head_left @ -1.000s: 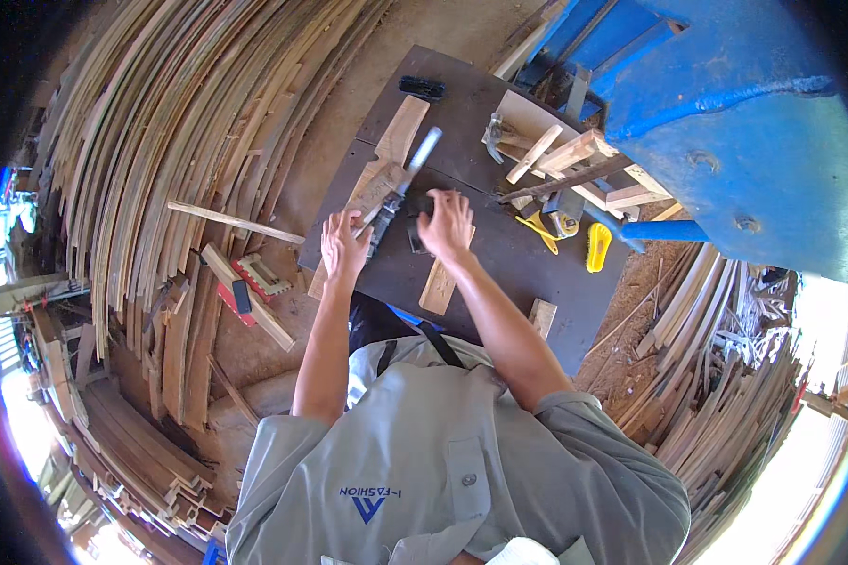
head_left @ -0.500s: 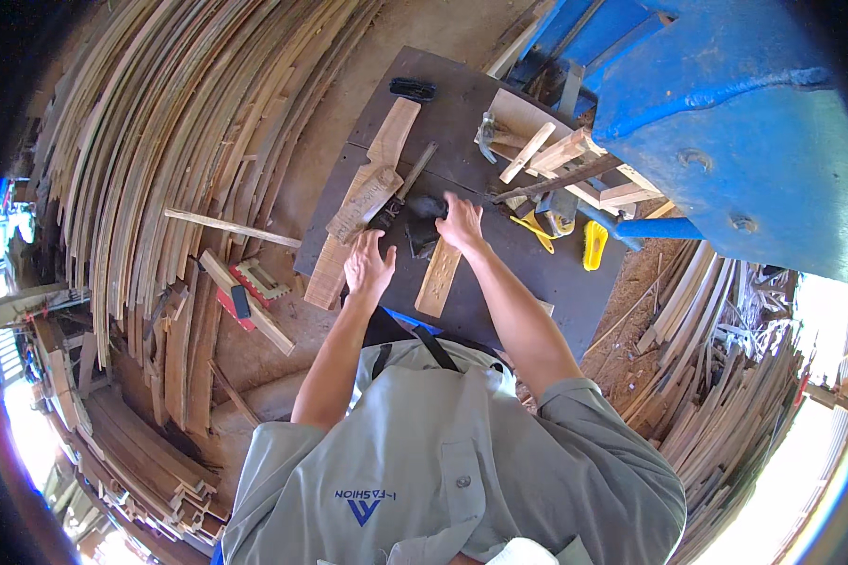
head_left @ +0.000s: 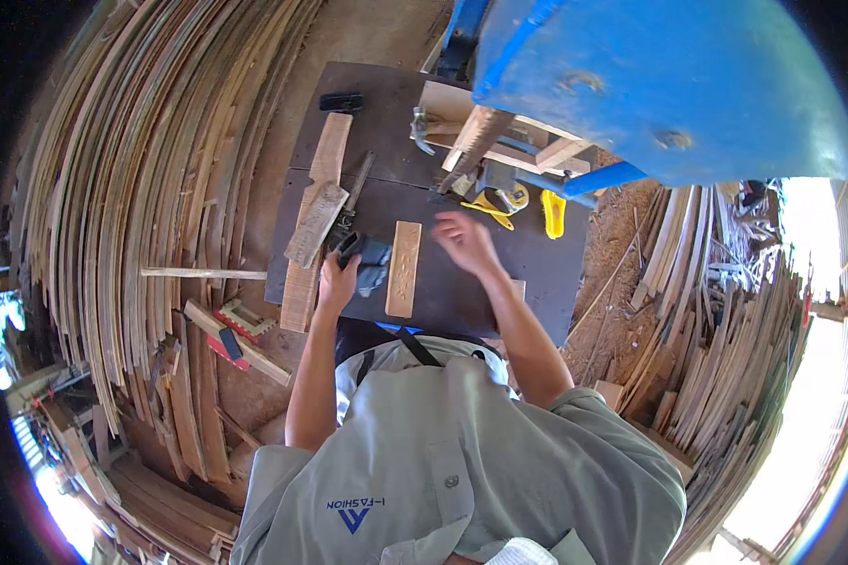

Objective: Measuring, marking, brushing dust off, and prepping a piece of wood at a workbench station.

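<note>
My left hand point(head_left: 334, 281) is closed around the black handle of a dark hand-held power saw point(head_left: 367, 259). The saw lies on the dark table top point(head_left: 499, 282), and its long blade points away over a long pale plank point(head_left: 303, 282). A shorter weathered board point(head_left: 317, 224) lies slanted across that plank. Just right of the saw a short light wooden piece point(head_left: 403, 268) lies flat. My right hand point(head_left: 465, 241) hovers over the table to the right of that piece, blurred, fingers spread, holding nothing.
A big blue machine point(head_left: 678, 85) overhangs the table's far right, with wood offcuts point(head_left: 499, 151) and yellow tools point(head_left: 554, 212) beneath it. A black block point(head_left: 341, 101) lies at the far edge. Stacked slats point(head_left: 141, 188) fill the left and more timber point(head_left: 716, 311) the right.
My right hand has left the saw and swung to the right, open. My left hand has drawn the saw nearer to me. The short light piece now lies between my hands.
</note>
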`<state>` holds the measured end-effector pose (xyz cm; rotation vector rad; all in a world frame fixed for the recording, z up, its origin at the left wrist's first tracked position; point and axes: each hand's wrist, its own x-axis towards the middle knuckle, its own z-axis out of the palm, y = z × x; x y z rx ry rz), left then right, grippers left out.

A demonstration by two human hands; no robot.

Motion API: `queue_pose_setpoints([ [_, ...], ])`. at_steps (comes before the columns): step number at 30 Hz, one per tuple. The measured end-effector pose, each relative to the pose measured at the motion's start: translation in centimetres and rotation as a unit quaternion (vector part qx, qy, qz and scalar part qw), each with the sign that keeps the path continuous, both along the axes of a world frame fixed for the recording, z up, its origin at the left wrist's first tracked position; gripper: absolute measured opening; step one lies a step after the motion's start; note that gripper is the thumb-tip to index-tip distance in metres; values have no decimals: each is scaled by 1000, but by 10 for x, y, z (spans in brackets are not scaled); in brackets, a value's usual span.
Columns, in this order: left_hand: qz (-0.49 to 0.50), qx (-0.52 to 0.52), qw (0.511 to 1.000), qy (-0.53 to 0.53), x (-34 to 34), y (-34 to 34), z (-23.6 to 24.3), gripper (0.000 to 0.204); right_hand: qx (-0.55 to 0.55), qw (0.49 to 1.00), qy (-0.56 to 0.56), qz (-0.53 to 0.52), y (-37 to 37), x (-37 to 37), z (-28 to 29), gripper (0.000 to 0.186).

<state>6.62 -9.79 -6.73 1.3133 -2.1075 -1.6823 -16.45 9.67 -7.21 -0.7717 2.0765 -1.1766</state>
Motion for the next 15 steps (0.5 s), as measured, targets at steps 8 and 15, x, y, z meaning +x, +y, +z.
queue_pose_setpoints([
  [8,-112,-168,979,14,5,44,-4,37,189,920,289,-185,81,-73,-72,32],
  [15,-134,-156,948,-242,-43,79,20,74,237,909,324,-115,92,-68,-68,43],
])
